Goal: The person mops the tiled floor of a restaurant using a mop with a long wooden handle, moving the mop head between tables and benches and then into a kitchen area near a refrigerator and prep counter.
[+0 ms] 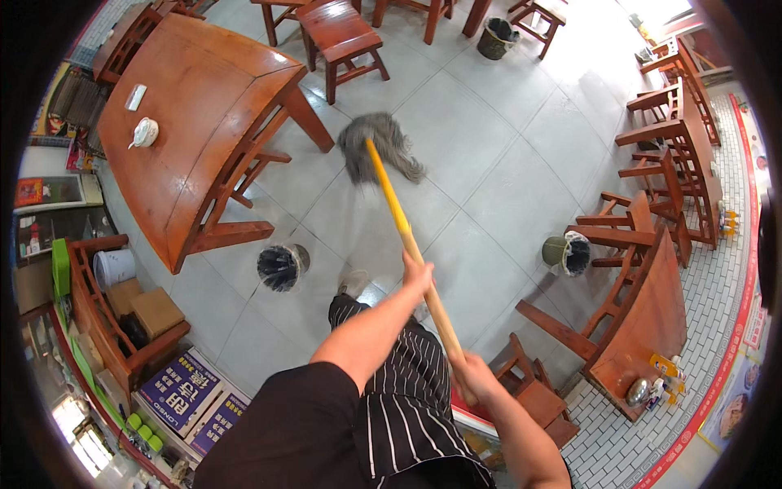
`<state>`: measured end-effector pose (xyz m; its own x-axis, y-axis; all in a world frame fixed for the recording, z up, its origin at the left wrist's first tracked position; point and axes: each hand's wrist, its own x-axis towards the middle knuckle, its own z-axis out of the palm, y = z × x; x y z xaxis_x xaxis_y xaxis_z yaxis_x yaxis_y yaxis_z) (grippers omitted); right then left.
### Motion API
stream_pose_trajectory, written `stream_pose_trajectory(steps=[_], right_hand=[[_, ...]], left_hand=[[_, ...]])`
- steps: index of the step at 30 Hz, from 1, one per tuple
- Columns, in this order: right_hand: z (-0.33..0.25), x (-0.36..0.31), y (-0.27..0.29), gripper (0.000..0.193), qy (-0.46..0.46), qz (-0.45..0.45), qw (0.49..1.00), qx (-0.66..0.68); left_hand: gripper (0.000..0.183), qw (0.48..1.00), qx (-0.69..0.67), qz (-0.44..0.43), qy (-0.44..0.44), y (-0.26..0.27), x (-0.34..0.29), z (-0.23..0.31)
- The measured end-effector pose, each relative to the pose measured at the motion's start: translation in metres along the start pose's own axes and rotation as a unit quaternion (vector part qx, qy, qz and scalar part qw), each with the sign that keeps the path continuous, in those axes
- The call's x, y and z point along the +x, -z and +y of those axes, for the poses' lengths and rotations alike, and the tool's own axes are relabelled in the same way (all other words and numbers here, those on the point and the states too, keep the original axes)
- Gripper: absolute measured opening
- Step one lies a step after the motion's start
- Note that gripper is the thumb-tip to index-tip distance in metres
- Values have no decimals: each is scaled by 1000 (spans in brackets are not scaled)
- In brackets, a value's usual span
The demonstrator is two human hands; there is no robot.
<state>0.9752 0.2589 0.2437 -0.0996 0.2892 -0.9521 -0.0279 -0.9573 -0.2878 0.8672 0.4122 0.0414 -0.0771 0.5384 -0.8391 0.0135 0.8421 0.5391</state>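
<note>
A mop with a grey string head (pixel 376 147) and a long wooden handle (pixel 436 306), yellow toward its lower end, slants across the view. The mop head lies spread on the grey tiled floor (pixel 497 163), a short way right of a wooden table's leg. Around the middle of the handle my left hand (pixel 418 273) is closed. My right hand (pixel 474 379) grips it closer to my body, near its upper end. The palm sides of both hands are hidden.
A large wooden table (pixel 204 90) stands left, with a lined bin (pixel 283 266) near it. Another bin (pixel 566 253) stands right, beside a wooden table (pixel 643 318) and stools. A stool (pixel 340 37) and a third bin (pixel 497 38) are farther off. Boxes (pixel 183 399) lie lower left.
</note>
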Motion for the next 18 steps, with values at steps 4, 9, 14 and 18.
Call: stream_pose_trajectory(steps=[4,9,14,18], right_hand=[[-111,132,-83,35,165,16,985,-41],[-107,156,-156,35,111,49,992,-35],[-15,55,-176,33,22,28,999,-35],[83,-55,-169,33,62,84,982,-159]], left_hand=[[91,985,110,42,-127,69,85,60],[86,970,226,76,-51,114,82,89],[92,941,334,37,32,143,54,72],[89,961,266,49,60,152,33,-23]])
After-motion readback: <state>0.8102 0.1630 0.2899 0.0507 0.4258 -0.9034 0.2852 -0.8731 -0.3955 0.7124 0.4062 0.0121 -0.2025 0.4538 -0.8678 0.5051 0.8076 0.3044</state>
